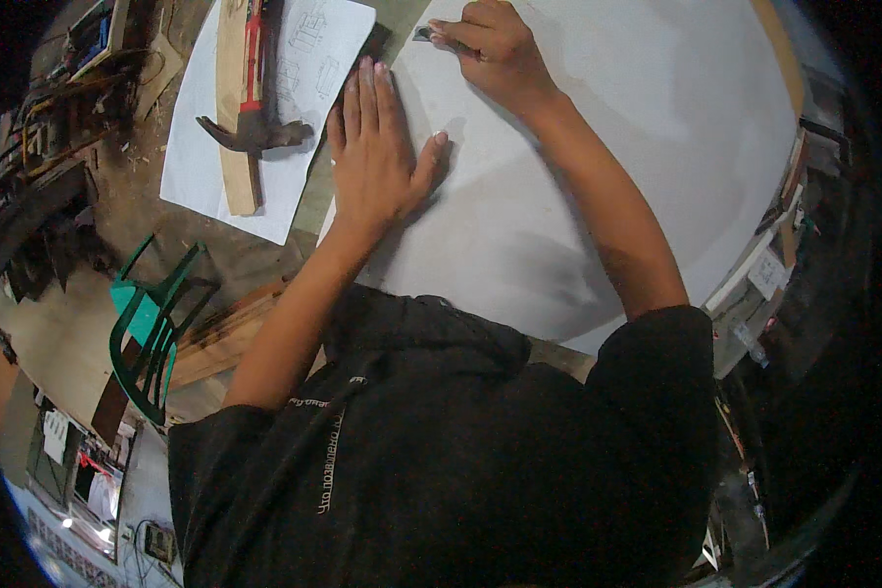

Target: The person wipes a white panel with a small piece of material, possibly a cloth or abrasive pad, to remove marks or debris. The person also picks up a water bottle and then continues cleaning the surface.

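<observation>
A large white board (519,206) lies in front of me. My left hand (374,157) rests flat along the board's left edge, fingers stretched out and thumb apart, holding nothing. Farther up, near the top of the view, my right hand (500,49) pinches a small dark, shiny metal-looking piece (423,33) against the board by its left edge. Fingers cover part of that piece, so its exact kind cannot be made out.
Left of the board, a claw hammer (254,127) with a red handle lies on a wooden strip (240,184), over white paper sheets (191,147) with line drawings. A green plastic chair (147,318) stands lower left, beside wooden planks (230,338). Clutter lines the right side.
</observation>
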Demonstrator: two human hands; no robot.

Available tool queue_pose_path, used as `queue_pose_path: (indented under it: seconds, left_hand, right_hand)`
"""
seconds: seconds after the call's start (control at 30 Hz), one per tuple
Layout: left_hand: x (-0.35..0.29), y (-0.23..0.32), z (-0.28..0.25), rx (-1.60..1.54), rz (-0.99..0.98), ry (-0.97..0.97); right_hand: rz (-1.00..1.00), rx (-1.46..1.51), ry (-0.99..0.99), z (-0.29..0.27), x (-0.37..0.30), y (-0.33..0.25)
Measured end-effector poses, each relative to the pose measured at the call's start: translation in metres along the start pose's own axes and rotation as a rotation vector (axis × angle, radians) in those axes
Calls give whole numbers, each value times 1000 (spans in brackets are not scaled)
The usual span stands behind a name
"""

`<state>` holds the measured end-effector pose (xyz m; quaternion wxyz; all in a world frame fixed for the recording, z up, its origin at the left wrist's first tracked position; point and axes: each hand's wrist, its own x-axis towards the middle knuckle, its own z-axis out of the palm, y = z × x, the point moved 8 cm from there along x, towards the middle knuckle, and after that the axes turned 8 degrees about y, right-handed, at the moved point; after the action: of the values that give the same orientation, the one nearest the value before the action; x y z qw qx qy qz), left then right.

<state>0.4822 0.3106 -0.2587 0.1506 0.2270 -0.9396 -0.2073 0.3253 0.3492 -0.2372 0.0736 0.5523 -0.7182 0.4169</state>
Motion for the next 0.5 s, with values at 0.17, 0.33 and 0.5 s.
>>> queue_pose_path:
  seconds: [0.17, 0.33, 0.5]
  left_hand:
    - [-2, 1, 1, 38, -6, -23]
    - [-4, 1, 0, 59, -14, -42]
    - [-1, 2, 3, 51, 17, -43]
  right_hand:
    - [131, -130, 128, -17, 5, 20]
    - [143, -135, 175, -19, 4, 14]
    - [115, -195, 188, -2, -25, 1]
